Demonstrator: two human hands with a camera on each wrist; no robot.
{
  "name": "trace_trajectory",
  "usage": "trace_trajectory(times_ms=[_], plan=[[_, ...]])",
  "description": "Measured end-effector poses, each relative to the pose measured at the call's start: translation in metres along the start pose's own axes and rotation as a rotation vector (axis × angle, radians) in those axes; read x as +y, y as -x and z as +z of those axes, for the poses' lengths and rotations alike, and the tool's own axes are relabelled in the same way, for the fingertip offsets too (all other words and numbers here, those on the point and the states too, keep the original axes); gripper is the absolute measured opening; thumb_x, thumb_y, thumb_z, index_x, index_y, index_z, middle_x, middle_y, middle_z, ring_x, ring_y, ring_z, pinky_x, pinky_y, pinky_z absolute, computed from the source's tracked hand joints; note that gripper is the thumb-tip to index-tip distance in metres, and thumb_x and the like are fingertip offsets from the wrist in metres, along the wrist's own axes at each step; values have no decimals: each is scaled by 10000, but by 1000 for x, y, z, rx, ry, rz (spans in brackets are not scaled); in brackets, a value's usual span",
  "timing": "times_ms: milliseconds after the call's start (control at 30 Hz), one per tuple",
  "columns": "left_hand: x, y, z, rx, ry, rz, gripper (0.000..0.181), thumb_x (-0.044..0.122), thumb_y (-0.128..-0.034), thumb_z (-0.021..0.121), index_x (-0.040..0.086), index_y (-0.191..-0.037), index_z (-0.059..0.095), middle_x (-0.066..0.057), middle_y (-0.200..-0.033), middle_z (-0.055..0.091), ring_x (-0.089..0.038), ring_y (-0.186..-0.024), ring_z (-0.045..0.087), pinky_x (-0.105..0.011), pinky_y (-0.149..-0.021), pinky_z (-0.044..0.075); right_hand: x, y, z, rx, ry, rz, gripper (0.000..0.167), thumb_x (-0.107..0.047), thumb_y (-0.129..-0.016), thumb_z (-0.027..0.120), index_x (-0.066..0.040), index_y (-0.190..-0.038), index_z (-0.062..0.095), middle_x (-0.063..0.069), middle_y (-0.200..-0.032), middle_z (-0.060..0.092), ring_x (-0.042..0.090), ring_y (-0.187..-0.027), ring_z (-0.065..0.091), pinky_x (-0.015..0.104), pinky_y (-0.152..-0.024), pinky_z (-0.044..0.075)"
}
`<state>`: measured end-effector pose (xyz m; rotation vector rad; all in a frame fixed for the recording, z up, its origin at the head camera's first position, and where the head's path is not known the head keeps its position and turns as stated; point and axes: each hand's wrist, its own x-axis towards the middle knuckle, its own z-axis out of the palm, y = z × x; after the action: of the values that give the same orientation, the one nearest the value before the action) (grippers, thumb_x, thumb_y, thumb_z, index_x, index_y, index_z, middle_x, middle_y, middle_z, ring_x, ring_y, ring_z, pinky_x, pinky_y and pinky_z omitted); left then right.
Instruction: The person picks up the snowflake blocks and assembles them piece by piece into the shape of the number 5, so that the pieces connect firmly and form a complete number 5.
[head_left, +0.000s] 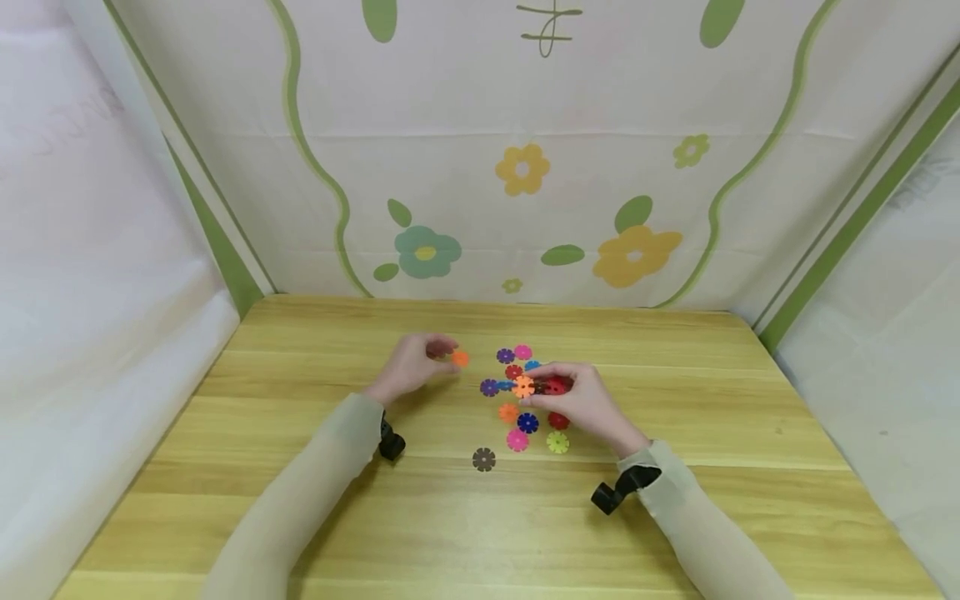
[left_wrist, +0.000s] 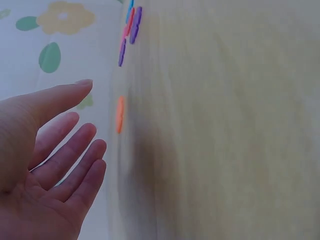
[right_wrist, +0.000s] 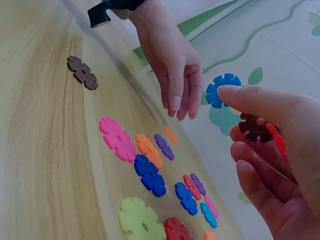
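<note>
Beige fabric sleeves lead forward, right hand pinching clustered notched plastic discs, left hand spread near an orange notched plastic disc that a careless nudge could skid across the wooden table.

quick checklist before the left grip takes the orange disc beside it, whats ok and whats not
1. Left grip empty: ok, holds nothing.
2. Orange disc loose: ok, lies by itself on the table.
3. Left grip touching it: not ok, right wrist view shows a gap.
4. Right grip holding brown disc and red disc: ok.
5. Those two firmly joined: cannot tell.
</note>
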<state>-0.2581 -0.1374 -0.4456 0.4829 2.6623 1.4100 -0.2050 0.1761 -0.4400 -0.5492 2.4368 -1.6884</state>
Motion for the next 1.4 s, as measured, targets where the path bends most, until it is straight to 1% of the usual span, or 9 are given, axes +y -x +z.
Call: trace_trajectory(times_ms=[100, 200, 400, 600, 833, 967, 1133, 1267, 1400], plan=[[-3, -6, 1, -9, -34, -26, 467, 159, -859, 847, 27, -1275, 681, -102, -1196, 692, -244, -1070, 624, -409, -948, 520, 0, 0, 0, -1, -3, -6, 440, -287, -772, 919, -153, -1162, 764, 35, -1107, 730, 266, -905, 712, 354, -750, 606], [-5, -11, 3, -19, -61, -39, 462, 171, -863, 846, 23, -1271, 685, -92, -1179, 696, -234, -1052, 623, -399, -932, 522, -1, 0, 0, -5, -11, -2, 447, -286, -773, 919, -151, -1168, 760, 36, -1105, 730, 270, -907, 710, 357, -749, 606], [-8, -17, 7, -22, -84, -57, 406, 163, -862, 845, 11, -1215, 713, -83, -1135, 704, -230, -1011, 628, -388, -911, 530, -2, 0, 0, -5, -21, 9, 455, -282, -777, 916, -146, -1180, 753, 45, -1110, 725, 271, -925, 706, 358, -761, 605], [-5, -19, 12, -16, -129, -72, 335, 175, -881, 826, 24, -1165, 734, -75, -1101, 705, -226, -985, 623, -383, -891, 528, -1, 0, -1, 1, -21, 12, 463, -302, -769, 919, -152, -1175, 756, 47, -1112, 723, 276, -910, 706, 358, -753, 606], [-3, -20, 14, 3, -144, -100, 282, 159, -896, 811, 33, -1139, 740, -70, -1080, 702, -235, -980, 620, -387, -888, 525, 1, 0, -1, 1, -15, 12, 450, -296, -779, 913, -155, -1177, 757, 45, -1114, 722, 271, -914, 706, 360, -752, 606], [-2, -21, 14, -2, -157, -119, 284, 166, -900, 806, 36, -1143, 737, -62, -1071, 696, -230, -971, 615, -385, -878, 525, 1, 0, -1, 7, -8, 7, 433, -276, -785, 910, -157, -1174, 760, 34, -1114, 725, 263, -914, 707, 352, -751, 605], [3, -19, 15, -8, -122, -145, 304, 138, -889, 813, 19, -1148, 708, -72, -1062, 676, -226, -956, 612, -376, -861, 531, -1, 0, -1, 2, -7, 2, 435, -283, -783, 912, -148, -1168, 761, 43, -1087, 733, 263, -891, 715, 348, -737, 606], [4, -17, 15, 4, -48, -132, 297, 74, -883, 805, 2, -1133, 663, -94, -1024, 655, -235, -926, 612, -376, -830, 539, 0, -1, 0, 3, -4, 4, 433, -287, -780, 915, -147, -1161, 763, 44, -1073, 735, 262, -882, 716, 346, -729, 606], [-1, -17, 15, 34, -7, -116, 245, 61, -907, 773, 9, -1125, 673, -86, -1003, 660, -231, -921, 623, -377, -817, 545, 0, -1, 0, 4, -8, 9, 420, -267, -784, 913, -148, -1157, 764, 44, -1075, 734, 263, -891, 714, 350, -731, 607]])
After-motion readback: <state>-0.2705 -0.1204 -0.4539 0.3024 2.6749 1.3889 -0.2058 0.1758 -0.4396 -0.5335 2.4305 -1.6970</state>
